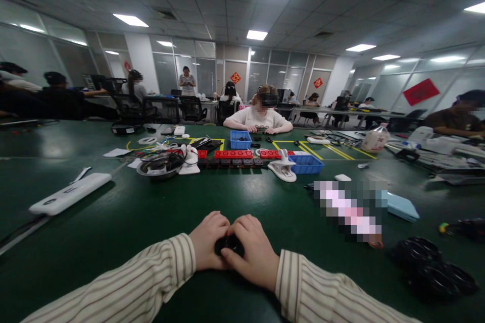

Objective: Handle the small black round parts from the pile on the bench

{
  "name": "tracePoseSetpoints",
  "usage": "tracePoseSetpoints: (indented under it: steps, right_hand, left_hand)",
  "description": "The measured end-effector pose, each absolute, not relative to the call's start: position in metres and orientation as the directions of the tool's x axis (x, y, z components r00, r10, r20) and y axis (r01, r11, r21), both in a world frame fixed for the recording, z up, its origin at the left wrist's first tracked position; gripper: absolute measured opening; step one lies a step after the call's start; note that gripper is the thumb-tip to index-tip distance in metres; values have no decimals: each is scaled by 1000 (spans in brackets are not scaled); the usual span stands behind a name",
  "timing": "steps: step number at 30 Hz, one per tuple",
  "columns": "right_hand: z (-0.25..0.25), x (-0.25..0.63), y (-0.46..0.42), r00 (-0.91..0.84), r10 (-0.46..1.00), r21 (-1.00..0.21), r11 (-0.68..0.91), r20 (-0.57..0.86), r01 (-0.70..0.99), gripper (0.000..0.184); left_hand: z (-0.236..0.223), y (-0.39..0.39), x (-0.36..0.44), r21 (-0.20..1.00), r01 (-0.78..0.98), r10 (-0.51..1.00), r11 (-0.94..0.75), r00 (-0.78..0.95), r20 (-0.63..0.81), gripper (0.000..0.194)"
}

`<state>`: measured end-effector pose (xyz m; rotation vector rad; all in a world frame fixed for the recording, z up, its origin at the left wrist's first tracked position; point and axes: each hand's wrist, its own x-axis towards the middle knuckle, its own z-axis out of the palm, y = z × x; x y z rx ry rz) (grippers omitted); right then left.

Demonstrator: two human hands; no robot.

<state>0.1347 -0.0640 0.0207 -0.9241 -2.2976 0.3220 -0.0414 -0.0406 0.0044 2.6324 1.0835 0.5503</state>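
Both hands meet above the green tabletop, close to its near edge. My left hand (pixel 208 239) is closed around the left side of a small black rounded part (pixel 230 246). From the other side, my right hand (pixel 255 252) grips the same part, its thumb lying across the front. Fingers cover most of the black part, so its exact kind does not show. Striped sleeves reach down to both wrists.
Black ring-shaped parts (pixel 432 265) lie at the right, near a light blue case (pixel 401 206). A white power strip (pixel 71 194) is at the left. Ahead are a bowl of cables (pixel 159 164), red blocks (pixel 233 154), blue bins (pixel 306 164) and a person (pixel 257 116) seated opposite.
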Motion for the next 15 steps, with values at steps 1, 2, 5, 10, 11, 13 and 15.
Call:
tracePoseSetpoints:
  steps: [1, 2, 5, 10, 11, 13, 15]
  right_hand:
    - [21, 135, -64, -560, 679, -436, 734, 475, 521, 17]
    - [22, 135, -64, -571, 660, -435, 751, 488, 496, 16]
    - [23, 135, -64, -617, 570, -426, 820, 543, 383, 21]
    - [25, 137, -64, -682, 426, -393, 894, 595, 215, 27]
    - [26, 137, -65, -680, 420, -399, 895, 601, 201, 29]
    - [26, 139, -65, -659, 437, -425, 885, 612, 192, 35]
    - [26, 140, -64, -631, 477, -458, 864, 612, 209, 40]
  left_hand:
    - [5, -40, -42, 368, 614, 709, -698, 665, 235, 38]
    - [5, -38, -42, 379, 602, 701, -703, 678, 223, 36]
    - [7, -35, -44, 422, 546, 661, -724, 723, 199, 29]
    - [6, -33, -45, 467, 501, 638, -729, 745, 195, 29]
    - [6, -34, -45, 469, 503, 641, -726, 742, 197, 33]
    - [6, -34, -45, 474, 501, 645, -724, 736, 207, 44]
    - [6, -35, -45, 482, 491, 646, -725, 728, 230, 59]
